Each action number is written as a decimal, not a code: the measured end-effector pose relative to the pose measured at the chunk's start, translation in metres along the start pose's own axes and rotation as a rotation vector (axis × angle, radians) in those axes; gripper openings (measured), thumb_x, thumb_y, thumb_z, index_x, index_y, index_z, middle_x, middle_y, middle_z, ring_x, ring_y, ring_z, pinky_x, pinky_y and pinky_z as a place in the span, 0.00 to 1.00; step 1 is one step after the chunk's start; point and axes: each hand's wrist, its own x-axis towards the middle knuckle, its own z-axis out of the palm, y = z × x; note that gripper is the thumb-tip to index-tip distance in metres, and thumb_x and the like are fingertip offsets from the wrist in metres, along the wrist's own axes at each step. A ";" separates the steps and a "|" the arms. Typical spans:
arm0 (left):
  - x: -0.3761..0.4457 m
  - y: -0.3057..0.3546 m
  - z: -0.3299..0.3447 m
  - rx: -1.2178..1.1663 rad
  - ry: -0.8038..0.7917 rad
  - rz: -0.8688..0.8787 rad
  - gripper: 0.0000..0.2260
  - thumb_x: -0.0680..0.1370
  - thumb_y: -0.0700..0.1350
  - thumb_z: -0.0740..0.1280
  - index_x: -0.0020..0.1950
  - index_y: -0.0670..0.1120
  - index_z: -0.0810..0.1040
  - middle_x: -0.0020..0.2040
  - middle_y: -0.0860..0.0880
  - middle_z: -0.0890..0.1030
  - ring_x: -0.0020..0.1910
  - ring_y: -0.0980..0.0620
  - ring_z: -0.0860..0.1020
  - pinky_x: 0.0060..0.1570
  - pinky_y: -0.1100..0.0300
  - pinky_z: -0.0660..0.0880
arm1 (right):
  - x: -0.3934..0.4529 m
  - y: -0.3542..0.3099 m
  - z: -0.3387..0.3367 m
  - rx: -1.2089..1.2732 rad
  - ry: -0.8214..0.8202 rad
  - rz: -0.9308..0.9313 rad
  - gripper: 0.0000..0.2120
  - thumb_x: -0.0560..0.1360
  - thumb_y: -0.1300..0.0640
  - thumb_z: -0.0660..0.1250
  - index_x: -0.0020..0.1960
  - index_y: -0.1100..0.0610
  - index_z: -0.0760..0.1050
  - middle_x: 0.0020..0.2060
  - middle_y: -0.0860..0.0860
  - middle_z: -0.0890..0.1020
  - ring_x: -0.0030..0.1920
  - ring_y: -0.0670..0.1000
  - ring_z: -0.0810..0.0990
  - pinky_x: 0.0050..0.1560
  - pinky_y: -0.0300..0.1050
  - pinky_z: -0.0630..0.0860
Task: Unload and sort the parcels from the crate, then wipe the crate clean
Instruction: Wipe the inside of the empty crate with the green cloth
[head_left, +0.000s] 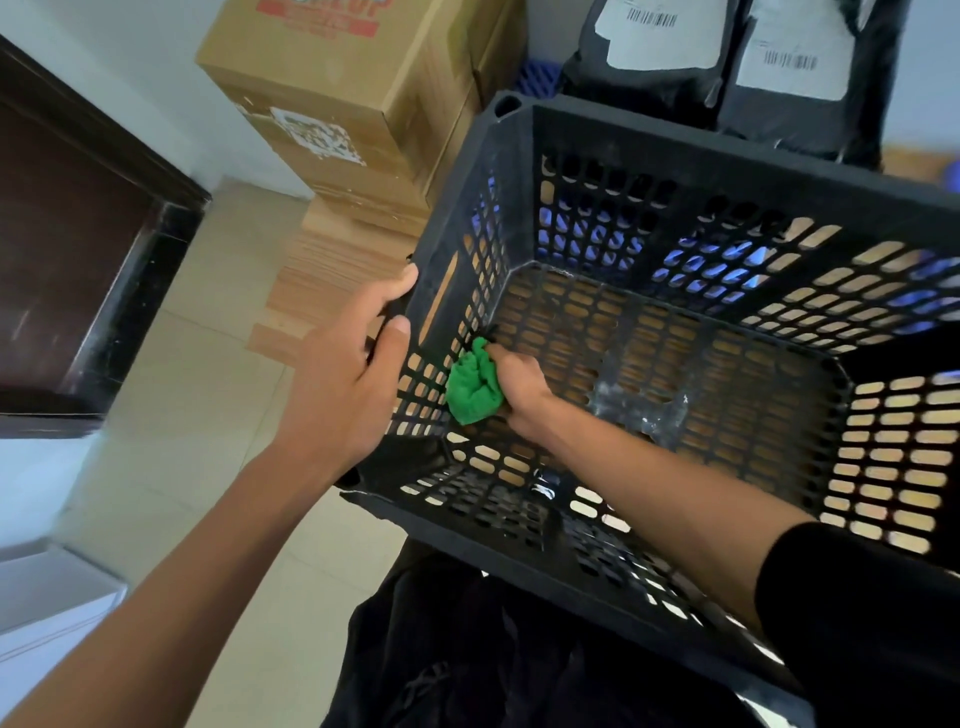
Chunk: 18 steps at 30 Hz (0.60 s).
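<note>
A black slotted plastic crate (675, 150) fills the right half of the view, with no parcels inside it. My left hand (345, 379) grips the crate's left rim from outside, thumb over the edge. Inside the crate, my right hand (519, 389) holds a bunched green cloth (472, 384) and presses it into the near-left corner where the floor meets the side wall. A pale dusty smear (639, 405) shows on the crate floor to the right of the cloth.
Two dark grey mailer parcels (727, 67) with white barcode labels lie behind the crate. Brown cardboard boxes (337, 93) are stacked at the upper left. A dark wooden door (78, 249) stands at the left over beige floor tiles (208, 415).
</note>
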 end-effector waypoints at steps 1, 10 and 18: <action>0.000 0.000 -0.001 -0.004 -0.001 0.003 0.17 0.85 0.46 0.59 0.74 0.57 0.73 0.49 0.64 0.81 0.44 0.46 0.81 0.47 0.47 0.78 | -0.002 -0.001 -0.003 -0.003 -0.036 -0.001 0.10 0.80 0.51 0.68 0.54 0.57 0.81 0.50 0.56 0.87 0.50 0.58 0.86 0.53 0.57 0.84; 0.001 -0.004 -0.001 0.036 -0.031 0.055 0.19 0.84 0.49 0.60 0.76 0.54 0.71 0.67 0.56 0.78 0.64 0.54 0.78 0.62 0.45 0.78 | -0.012 -0.026 -0.038 -0.068 -0.193 -0.153 0.10 0.79 0.66 0.67 0.55 0.54 0.80 0.48 0.54 0.86 0.46 0.52 0.85 0.48 0.46 0.82; 0.000 0.011 0.007 0.461 0.069 0.520 0.17 0.80 0.41 0.66 0.69 0.42 0.77 0.74 0.43 0.72 0.76 0.42 0.66 0.72 0.47 0.63 | -0.013 -0.056 -0.082 -0.541 0.028 -0.445 0.25 0.76 0.58 0.71 0.72 0.50 0.74 0.60 0.50 0.82 0.59 0.51 0.81 0.64 0.50 0.78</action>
